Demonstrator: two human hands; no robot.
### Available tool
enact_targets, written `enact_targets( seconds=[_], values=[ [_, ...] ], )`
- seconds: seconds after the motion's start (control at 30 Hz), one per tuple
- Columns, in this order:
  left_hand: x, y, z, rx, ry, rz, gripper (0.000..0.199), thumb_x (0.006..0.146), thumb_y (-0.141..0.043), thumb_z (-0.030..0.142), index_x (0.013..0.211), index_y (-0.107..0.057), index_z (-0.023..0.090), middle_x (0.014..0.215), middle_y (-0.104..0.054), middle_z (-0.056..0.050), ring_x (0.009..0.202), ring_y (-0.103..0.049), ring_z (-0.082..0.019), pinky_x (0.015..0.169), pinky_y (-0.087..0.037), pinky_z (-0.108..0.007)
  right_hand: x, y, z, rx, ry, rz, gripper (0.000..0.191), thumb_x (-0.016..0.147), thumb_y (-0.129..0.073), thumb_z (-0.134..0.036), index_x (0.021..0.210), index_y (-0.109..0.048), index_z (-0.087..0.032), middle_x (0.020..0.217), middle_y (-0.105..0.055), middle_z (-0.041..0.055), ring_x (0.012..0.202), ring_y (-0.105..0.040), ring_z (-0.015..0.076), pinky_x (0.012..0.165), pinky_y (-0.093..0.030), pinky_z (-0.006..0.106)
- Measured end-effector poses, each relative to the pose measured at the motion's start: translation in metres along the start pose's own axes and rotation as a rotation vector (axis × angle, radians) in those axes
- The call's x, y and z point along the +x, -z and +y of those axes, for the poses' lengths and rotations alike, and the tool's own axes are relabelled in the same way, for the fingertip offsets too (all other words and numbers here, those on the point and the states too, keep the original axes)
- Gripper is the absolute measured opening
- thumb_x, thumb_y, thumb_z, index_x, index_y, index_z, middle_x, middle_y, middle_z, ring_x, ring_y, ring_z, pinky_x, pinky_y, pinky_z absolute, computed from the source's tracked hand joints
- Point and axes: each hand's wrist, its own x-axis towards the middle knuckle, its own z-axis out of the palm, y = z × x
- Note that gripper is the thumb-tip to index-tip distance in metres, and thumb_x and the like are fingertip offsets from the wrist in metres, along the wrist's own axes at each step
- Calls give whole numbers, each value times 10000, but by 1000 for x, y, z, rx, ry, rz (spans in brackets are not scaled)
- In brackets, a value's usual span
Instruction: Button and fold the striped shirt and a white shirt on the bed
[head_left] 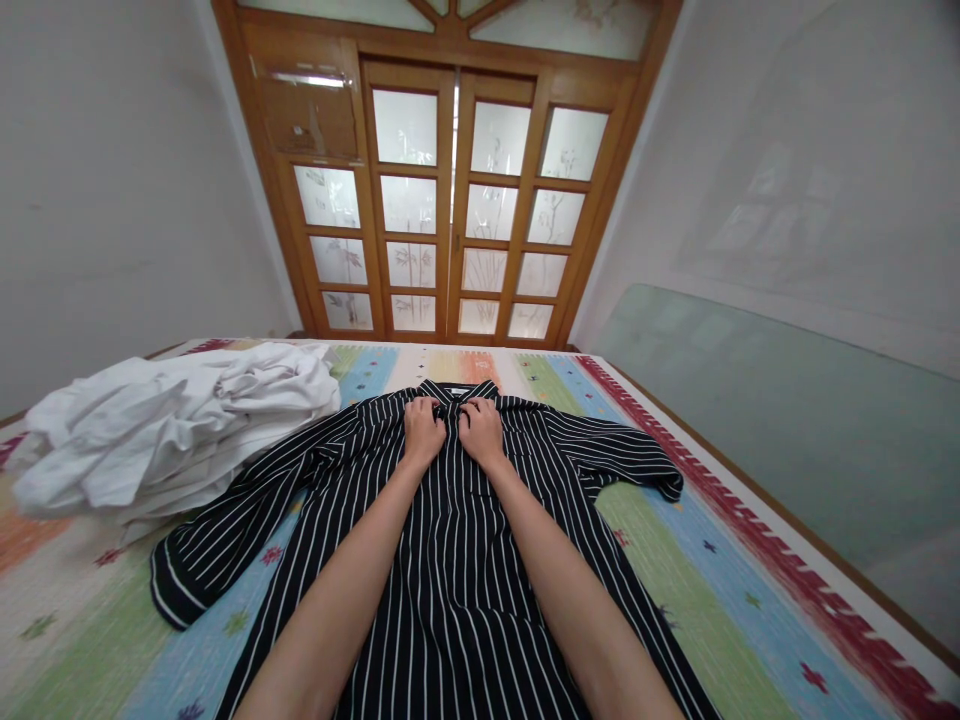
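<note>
A black shirt with white stripes [450, 560] lies spread out, front up, its collar at the far end and its sleeves out to both sides. My left hand [424, 432] is at the chest just below the collar, fingers curled on the fabric left of the front placket. Close by on the right side of the placket, my right hand [481, 430] has its fingers curled on the cloth in the same way. A small gap separates the two hands. The right sleeve in view is bent and rumpled near its cuff.
A heap of white cloth [187, 420] sits at the left, beside the shirt's left sleeve. Under everything is a colourful patterned cover [675, 590]. A pale green panel [787, 430] stands along the right wall, and wooden glazed doors [450, 250] are at the back.
</note>
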Motion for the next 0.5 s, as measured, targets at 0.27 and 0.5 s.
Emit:
enact_targets(
  seconds=[0.27,0.5],
  values=[
    [-3,-2,9,186,-88,-200,246,826,-425,122,847,-669,156,908,-689,-146,969,-622,-295,1005,-375,-448,4,-3,-2,-79,-39,-137,357,926,-382,-208,1091,-689,-133,1242,-640,143,1187,-539,257,1093,-275,416],
    [15,-8,-3,150,-106,-273,278,906,-409,251,778,-649,194,882,-705,-117,972,-643,-268,932,-433,-373,17,-6,7,-136,-20,-205,408,971,-296,-198,1142,-659,-127,1325,-583,159,1260,-494,260,1049,-336,415]
  ],
)
